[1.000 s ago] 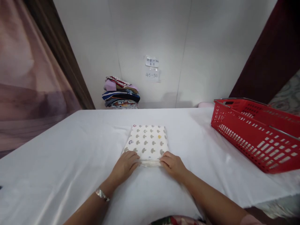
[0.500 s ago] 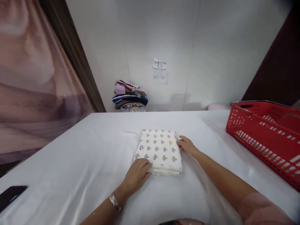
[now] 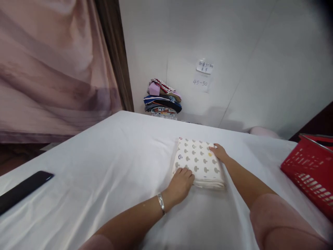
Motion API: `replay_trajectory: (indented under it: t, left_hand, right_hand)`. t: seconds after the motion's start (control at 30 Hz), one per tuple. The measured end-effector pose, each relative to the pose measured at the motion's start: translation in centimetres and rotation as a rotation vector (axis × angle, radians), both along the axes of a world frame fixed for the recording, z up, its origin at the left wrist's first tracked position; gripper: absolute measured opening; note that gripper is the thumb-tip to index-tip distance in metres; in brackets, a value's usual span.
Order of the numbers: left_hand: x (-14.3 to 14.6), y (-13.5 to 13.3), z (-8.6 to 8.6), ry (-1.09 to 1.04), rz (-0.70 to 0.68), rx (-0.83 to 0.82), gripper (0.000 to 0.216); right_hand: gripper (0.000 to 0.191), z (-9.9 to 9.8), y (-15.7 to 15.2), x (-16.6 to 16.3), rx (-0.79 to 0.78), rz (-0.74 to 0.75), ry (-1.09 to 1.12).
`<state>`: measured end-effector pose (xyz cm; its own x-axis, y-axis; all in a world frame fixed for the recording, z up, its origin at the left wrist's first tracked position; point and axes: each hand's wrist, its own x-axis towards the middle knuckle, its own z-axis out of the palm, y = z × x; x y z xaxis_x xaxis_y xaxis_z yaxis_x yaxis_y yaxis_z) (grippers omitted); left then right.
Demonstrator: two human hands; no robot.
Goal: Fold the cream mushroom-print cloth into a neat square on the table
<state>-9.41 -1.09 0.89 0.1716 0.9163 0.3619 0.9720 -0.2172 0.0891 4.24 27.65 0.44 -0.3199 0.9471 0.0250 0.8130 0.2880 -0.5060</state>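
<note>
The right hand (image 3: 219, 152) has shifted from the near edge to the far right corner of the folded cloth (image 3: 197, 161), flat on the white-covered table (image 3: 109, 163). The left hand (image 3: 180, 184) lays its fingers together over the near left corner; whether either hand clamps, I can't tell. Even pressure through every layer should keep the folds square. The red basket (image 3: 309, 173) stands well to the right, contents hidden from me.
</note>
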Motion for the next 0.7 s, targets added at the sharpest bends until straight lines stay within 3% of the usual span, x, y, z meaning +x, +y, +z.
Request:
replay_trajectory:
  t: [0.1, 0.2, 0.37, 0.53, 0.7]
  left_hand:
    - [0.2, 0.3, -0.4, 0.005, -0.016, 0.03, 0.007]
    - [0.2, 0.2, -0.7, -0.006, -0.037, 0.05, 0.006]
    - [0.2, 0.2, -1.0, -0.026, -0.044, 0.061, 0.004]
    - [0.0, 0.1, -1.0, -0.045, -0.057, 0.05, 0.006]
    - [-0.3, 0.1, -1.3, -0.055, -0.063, 0.025, 0.004]
  right_hand:
    - [0.058, 0.5, -0.2, 0.6, 0.012, 0.052, -0.093]
    - [0.061, 1.9, -1.9, -0.2, 0.169, 0.191, -0.174]
    - [0.056, 3.5, -6.9, -6.0, 0.437, 0.571, -0.094]
    - [0.052, 1.0, -10.1, -12.6, 0.345, 0.576, -0.244]
    - [0.055, 0.0, -9.9, -14.1, 0.238, 0.589, -0.34]
